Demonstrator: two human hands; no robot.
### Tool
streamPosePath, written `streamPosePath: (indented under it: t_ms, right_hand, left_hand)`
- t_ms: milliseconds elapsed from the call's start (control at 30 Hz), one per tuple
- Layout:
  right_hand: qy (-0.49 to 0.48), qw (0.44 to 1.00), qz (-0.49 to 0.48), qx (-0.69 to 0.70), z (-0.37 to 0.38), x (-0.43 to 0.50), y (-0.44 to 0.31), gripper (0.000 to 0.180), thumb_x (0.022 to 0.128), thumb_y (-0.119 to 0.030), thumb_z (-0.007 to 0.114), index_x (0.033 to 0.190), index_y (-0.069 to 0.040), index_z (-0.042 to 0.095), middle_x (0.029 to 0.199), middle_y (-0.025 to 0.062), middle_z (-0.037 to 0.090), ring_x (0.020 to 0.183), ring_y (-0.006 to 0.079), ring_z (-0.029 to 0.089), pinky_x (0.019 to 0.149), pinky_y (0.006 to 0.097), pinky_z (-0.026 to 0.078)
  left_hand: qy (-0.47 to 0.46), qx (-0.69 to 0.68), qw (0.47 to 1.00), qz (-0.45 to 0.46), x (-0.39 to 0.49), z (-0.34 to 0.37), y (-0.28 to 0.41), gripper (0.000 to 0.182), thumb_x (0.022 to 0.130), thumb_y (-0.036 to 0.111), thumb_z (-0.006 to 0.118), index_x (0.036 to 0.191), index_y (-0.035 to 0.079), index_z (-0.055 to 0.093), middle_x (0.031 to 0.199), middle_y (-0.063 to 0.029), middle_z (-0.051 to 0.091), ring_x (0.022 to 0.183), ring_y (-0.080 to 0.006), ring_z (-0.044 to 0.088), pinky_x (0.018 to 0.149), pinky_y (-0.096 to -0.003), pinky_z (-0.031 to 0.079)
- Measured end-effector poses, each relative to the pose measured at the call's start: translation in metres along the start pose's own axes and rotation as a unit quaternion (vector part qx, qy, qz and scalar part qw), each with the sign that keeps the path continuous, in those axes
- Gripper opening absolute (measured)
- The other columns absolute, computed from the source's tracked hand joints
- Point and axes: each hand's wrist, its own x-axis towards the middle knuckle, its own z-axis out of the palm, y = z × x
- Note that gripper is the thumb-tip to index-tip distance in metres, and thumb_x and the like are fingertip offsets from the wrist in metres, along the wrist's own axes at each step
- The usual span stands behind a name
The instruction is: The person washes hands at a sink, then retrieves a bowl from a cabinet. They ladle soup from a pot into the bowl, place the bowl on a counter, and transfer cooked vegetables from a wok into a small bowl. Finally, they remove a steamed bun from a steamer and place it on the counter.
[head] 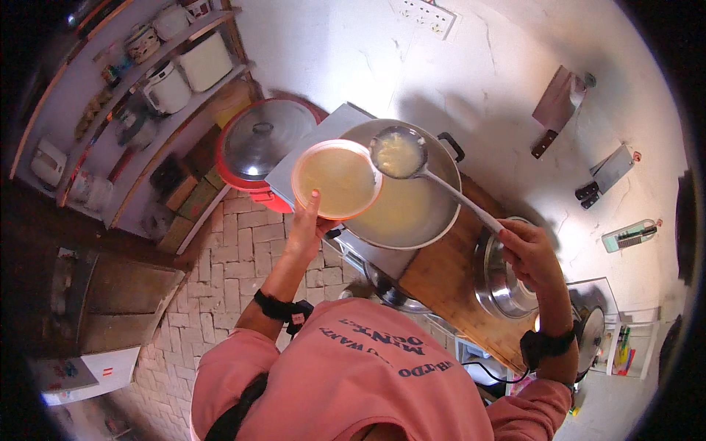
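My left hand (309,223) grips an orange-rimmed bowl (337,179), thumb over its near edge. Pale yellowish liquid fills much of the bowl. In my right hand (527,251) is the long handle of a metal ladle (398,153), whose scoop holds pale liquid with lighter bits in it. The scoop hangs over a large metal pot (449,220), close to the bowl's right rim; whether they touch I cannot tell. More of the cloudy yellowish liquid lies in the pot. The bowl covers part of the pot's left side.
A red pot with a glass lid (270,146) stands left of the big pot. Metal basins (496,281) sit on the wooden counter (441,275) at right. Cleavers (557,105) and a grater (629,236) hang on the wall. Shelves (165,105) hold kitchenware at left.
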Motion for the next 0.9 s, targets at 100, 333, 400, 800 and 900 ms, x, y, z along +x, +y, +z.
streamPosePath:
  t_ms: [100,333,400,800,900]
  right_hand:
    - [-0.002,1.000,-0.014,-0.022,0.004,0.002,0.004,0.034,0.097,-0.022,0.061,0.122,0.002,0.062,0.066,-0.0071,0.047,0.050,0.0022,0.040,0.040,0.0186,0.029]
    - [0.064,0.967,-0.143,-0.200,0.024,0.000,0.021,0.029,0.093,-0.015,0.063,0.119,-0.002,0.065,0.068,0.0034,0.055,0.057,0.0082,0.050,0.053,0.0262,0.042]
    - [0.110,0.928,-0.203,-0.293,0.027,-0.006,0.024,0.029,0.092,-0.013,0.063,0.120,-0.004,0.064,0.069,0.0074,0.056,0.059,0.0104,0.054,0.056,0.0284,0.045]
    - [-0.002,0.988,0.017,0.157,0.008,-0.002,0.048,0.030,0.099,-0.024,0.059,0.124,-0.007,0.060,0.067,-0.0018,0.055,0.048,0.0048,0.047,0.039,0.0205,0.033]
    - [-0.017,0.966,0.063,0.250,-0.001,0.009,0.055,0.030,0.100,-0.027,0.057,0.123,-0.008,0.058,0.065,-0.0049,0.049,0.045,0.0003,0.037,0.035,0.0168,0.024]
  left_hand:
    - [-0.016,0.006,1.000,-0.020,0.002,0.014,-0.004,0.050,0.099,0.041,0.053,0.138,0.013,0.037,0.117,-0.0088,0.062,0.090,-0.0205,0.069,0.068,-0.0316,0.061]
    - [-0.060,0.000,0.997,-0.040,0.006,0.036,-0.011,0.053,0.099,0.040,0.054,0.140,0.015,0.033,0.121,-0.0081,0.059,0.097,-0.0216,0.067,0.073,-0.0349,0.061]
    - [-0.053,0.001,0.998,-0.039,0.008,0.040,-0.014,0.054,0.099,0.041,0.054,0.141,0.016,0.031,0.124,-0.0081,0.057,0.100,-0.0222,0.066,0.077,-0.0364,0.061]
    - [-0.075,-0.010,0.996,-0.052,0.026,0.046,-0.024,0.053,0.100,0.036,0.053,0.143,0.013,0.030,0.129,-0.0092,0.054,0.104,-0.0243,0.066,0.080,-0.0373,0.061]
    - [-0.074,-0.019,0.995,-0.060,0.029,0.044,-0.025,0.053,0.101,0.034,0.052,0.144,0.013,0.029,0.131,-0.0099,0.052,0.106,-0.0248,0.064,0.082,-0.0380,0.061]
